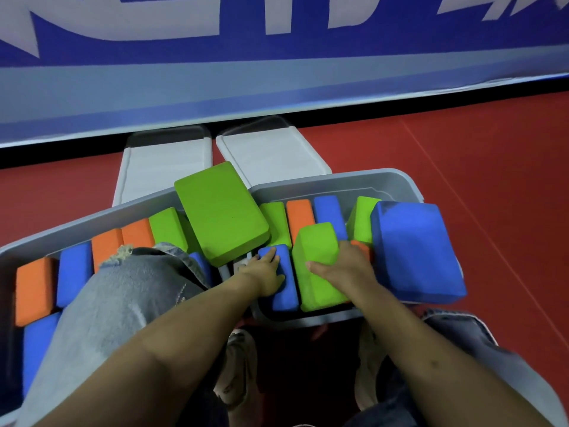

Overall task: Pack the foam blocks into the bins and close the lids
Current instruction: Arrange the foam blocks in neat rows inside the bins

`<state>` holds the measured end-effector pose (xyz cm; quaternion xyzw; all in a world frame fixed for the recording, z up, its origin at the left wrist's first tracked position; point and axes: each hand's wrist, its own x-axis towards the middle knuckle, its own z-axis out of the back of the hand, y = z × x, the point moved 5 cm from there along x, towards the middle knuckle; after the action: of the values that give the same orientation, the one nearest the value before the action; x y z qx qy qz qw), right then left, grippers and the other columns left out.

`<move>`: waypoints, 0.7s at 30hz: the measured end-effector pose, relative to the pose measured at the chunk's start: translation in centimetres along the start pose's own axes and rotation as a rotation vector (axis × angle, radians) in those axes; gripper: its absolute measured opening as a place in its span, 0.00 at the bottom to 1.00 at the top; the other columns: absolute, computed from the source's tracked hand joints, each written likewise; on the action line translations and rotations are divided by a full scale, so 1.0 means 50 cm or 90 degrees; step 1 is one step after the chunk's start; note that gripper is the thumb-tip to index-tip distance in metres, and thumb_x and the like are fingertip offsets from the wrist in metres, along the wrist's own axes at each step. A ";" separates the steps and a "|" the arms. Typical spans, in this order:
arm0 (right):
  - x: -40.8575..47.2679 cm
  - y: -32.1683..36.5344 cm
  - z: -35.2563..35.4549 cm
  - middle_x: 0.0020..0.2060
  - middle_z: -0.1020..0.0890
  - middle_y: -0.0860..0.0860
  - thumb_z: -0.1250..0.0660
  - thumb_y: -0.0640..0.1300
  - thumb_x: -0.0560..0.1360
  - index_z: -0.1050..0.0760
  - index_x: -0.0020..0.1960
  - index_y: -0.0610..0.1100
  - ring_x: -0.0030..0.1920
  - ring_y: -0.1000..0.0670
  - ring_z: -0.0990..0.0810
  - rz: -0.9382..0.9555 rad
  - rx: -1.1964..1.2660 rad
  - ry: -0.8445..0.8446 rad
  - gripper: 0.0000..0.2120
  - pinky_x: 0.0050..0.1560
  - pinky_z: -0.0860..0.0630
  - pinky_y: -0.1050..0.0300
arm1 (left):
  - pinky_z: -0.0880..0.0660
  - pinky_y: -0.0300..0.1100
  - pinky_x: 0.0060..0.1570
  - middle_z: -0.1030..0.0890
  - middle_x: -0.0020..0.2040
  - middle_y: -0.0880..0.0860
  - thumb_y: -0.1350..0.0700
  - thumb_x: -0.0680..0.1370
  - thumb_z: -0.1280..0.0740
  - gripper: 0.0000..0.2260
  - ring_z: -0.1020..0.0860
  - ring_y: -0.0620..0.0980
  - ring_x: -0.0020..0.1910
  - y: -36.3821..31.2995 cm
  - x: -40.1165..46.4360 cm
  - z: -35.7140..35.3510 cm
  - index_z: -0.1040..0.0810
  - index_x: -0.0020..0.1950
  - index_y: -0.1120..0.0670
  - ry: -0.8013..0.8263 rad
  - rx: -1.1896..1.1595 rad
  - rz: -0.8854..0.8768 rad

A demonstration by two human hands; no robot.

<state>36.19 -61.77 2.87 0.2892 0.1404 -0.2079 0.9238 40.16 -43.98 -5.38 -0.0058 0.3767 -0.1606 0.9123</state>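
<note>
Frayed pale-blue jeans [123,291], beige sneakers [237,371]

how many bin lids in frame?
2. Both white, lying flat on the red floor behind the bins: left lid, right lid, side by side. Their near ends are hidden by bins and blocks.

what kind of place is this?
Probably a gym or sports hall: red mat floor, a blue padded wall with big white lettering, and bins of foam blocks.
</note>
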 end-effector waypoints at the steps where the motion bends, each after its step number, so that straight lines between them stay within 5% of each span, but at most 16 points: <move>1: 0.000 -0.005 -0.020 0.57 0.21 0.42 0.28 0.58 0.68 0.29 0.62 0.40 0.59 0.43 0.24 0.004 -0.013 0.036 0.31 0.56 0.30 0.56 | 0.43 0.56 0.72 0.58 0.79 0.47 0.42 0.81 0.48 0.29 0.49 0.58 0.77 -0.002 0.001 0.000 0.51 0.79 0.50 -0.005 -0.012 -0.002; 6: 0.016 -0.025 -0.083 0.59 0.22 0.42 0.34 0.49 0.76 0.32 0.67 0.42 0.60 0.42 0.24 0.031 -0.024 0.094 0.23 0.56 0.30 0.54 | 0.40 0.51 0.71 0.53 0.79 0.54 0.45 0.82 0.47 0.27 0.42 0.60 0.75 0.002 0.020 -0.002 0.44 0.78 0.56 -0.021 -0.050 -0.015; 13: 0.039 -0.047 -0.120 0.64 0.24 0.44 0.37 0.47 0.78 0.38 0.73 0.44 0.63 0.43 0.26 0.004 0.015 0.123 0.25 0.56 0.32 0.56 | 0.42 0.54 0.72 0.52 0.79 0.52 0.55 0.81 0.44 0.24 0.43 0.65 0.74 0.003 0.023 0.008 0.43 0.77 0.48 -0.130 -0.168 0.000; 17: 0.062 -0.057 -0.144 0.64 0.24 0.44 0.36 0.47 0.77 0.36 0.72 0.45 0.63 0.43 0.26 -0.004 0.022 0.132 0.25 0.57 0.31 0.56 | 0.39 0.49 0.71 0.44 0.78 0.51 0.51 0.82 0.42 0.23 0.41 0.58 0.74 -0.019 0.018 0.028 0.41 0.76 0.44 -0.238 -0.162 -0.080; 21: 0.087 -0.061 -0.159 0.60 0.21 0.43 0.34 0.45 0.76 0.32 0.69 0.45 0.60 0.43 0.24 -0.005 0.024 0.133 0.22 0.53 0.30 0.57 | 0.42 0.57 0.72 0.53 0.79 0.48 0.43 0.81 0.43 0.24 0.52 0.56 0.78 -0.045 0.032 -0.007 0.43 0.76 0.41 -0.151 -0.055 -0.147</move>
<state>37.47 -60.63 -6.54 0.3259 0.2334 -0.1827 0.8977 40.34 -46.56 -6.44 -0.1071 0.2696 -0.2461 0.9248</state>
